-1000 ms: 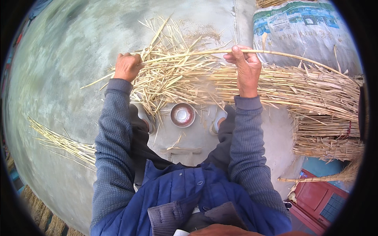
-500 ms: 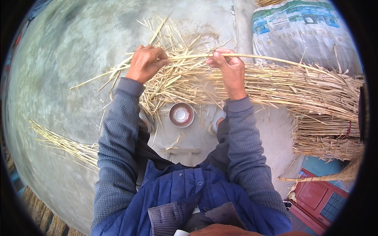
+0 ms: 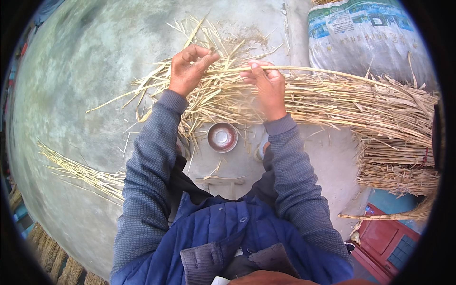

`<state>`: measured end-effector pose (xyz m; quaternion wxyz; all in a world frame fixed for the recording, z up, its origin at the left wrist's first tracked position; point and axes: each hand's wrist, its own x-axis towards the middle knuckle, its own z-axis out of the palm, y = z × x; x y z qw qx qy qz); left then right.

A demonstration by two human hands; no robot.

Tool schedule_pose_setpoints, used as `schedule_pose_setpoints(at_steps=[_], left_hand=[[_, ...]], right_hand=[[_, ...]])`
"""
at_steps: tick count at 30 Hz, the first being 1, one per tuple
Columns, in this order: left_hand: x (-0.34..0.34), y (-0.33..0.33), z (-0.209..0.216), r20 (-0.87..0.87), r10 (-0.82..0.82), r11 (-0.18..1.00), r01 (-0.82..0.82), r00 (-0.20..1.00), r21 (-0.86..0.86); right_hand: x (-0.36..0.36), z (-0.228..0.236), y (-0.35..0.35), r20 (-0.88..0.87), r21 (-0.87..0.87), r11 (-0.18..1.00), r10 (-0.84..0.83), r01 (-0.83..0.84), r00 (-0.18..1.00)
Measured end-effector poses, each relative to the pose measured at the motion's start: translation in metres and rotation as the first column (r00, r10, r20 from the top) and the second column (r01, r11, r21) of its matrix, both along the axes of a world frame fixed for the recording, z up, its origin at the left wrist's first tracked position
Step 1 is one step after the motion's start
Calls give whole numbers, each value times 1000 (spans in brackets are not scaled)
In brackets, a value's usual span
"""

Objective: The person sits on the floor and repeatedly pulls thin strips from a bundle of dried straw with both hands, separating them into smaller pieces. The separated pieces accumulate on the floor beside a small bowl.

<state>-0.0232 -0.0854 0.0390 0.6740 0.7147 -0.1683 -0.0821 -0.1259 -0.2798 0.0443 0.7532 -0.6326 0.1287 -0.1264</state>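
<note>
A long pale reed stalk (image 3: pixel 332 72) runs between the thumb and fingers of my right hand (image 3: pixel 270 90). It bends away to the right over the heap, and its thin end lies to the left. My left hand (image 3: pixel 189 71) is raised just left of my right one, thumb and forefinger pinched together. A small brownish bit shows at those fingertips, too small to name. Under both hands lies a loose pile of peeled straw-coloured husks (image 3: pixel 209 99). Between my feet a small red-brown metal bowl (image 3: pixel 222 137) rests on the concrete floor.
A thick heap of dry reed stalks (image 3: pixel 346 102) stretches to the right, with tied bundles (image 3: pixel 394 178) below it. Behind stands a full white-and-blue woven sack (image 3: pixel 361 47). Thin pale stalks (image 3: pixel 85 173) lie at left. A broom (image 3: pixel 384 216) and a red door (image 3: pixel 384 235) are lower right.
My left hand has come off the stalk and moved up and to the right, nearer my right hand. My right hand has shifted slightly left and still holds the stalk.
</note>
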Motion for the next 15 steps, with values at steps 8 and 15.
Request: schedule_pose_setpoints(at_steps=[8,15], left_hand=[[61,69,8,65,372,920,-358,926,-156],[46,59,-29,385,-219,775,-80,897,627]], right_hand=[[2,-14,-19,-29,-57,998,-35,33,999],[8,-7,-18,-15,-53,997,-58,57,998]])
